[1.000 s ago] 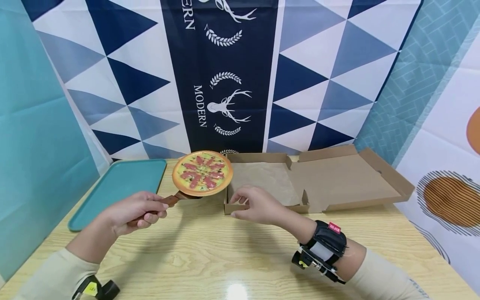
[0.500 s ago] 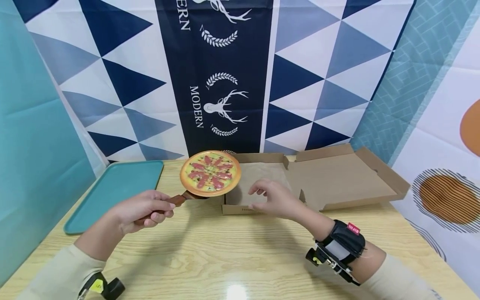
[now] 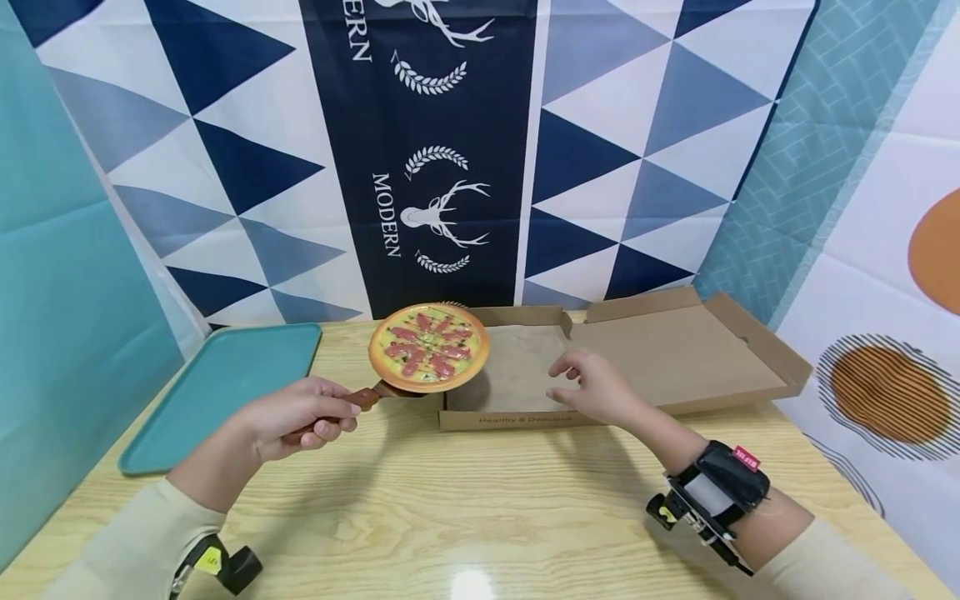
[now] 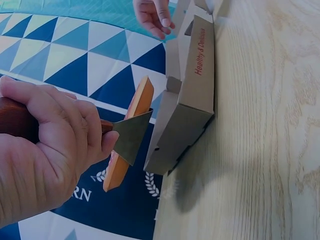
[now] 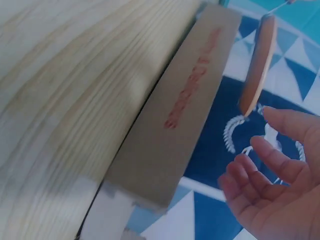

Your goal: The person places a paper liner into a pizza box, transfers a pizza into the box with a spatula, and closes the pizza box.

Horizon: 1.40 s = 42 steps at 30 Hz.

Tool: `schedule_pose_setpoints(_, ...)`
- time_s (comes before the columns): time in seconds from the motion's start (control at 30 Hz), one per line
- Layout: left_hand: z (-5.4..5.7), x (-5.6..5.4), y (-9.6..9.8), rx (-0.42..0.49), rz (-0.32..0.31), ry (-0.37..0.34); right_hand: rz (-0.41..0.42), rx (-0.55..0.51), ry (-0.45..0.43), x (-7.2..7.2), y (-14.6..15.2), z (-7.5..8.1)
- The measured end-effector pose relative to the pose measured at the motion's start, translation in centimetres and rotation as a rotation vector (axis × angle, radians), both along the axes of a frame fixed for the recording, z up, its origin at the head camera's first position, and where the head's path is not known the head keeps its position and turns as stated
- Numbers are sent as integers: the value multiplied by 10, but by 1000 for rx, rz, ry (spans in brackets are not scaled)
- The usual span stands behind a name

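Note:
My left hand [image 3: 303, 419] grips the brown wooden handle of a pizza server [image 4: 132, 137], whose triangular metal blade shows in the left wrist view. A whole round pizza [image 3: 429, 346] with an orange crust and red slices rests on the blade, held up above the table and overlapping the box's left edge in the head view. An open cardboard pizza box [image 3: 510, 422], lined with paper, lies at the back centre. Over the right part of the box hovers my right hand [image 3: 596, 387], its fingers loosely bent with nothing in them.
At the back left lies a teal tray [image 3: 225, 383]. The box's lid [image 3: 675, 358] is folded flat out to the right. A patterned cloth [image 3: 442, 150] hangs behind the wooden table [image 3: 420, 500], with more hangings at both sides.
The right hand has moved right across the box, away from its left part. The left hand, server and pizza have shifted slightly right, further over the box's left edge.

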<state>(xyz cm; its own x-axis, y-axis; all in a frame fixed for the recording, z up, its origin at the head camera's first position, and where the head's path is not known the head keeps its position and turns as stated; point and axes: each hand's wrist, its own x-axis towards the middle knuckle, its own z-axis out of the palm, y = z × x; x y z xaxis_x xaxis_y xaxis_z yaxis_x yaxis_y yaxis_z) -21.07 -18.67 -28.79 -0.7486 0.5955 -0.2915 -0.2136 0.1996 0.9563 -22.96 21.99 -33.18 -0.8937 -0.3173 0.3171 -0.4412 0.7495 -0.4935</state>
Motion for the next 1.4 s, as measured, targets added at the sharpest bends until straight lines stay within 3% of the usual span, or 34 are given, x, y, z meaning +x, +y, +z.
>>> schedule_pose_setpoints(0.17,1,-1,-1,1,2,4,-62,10,-43,-5,10,-2)
schedule_pose_setpoints(0.47,2,-5,1,9,-8,-15,-136,55,-15,-9,25,-8)
schedule_pose_setpoints(0.97,4,-7,5,-4,-27,-7,-169,166,-74,-3,39,-15)
schedule_pose_setpoints(1.4,4,-7,5,4,-22,-10,-198,98,-160,-2,41,-21)
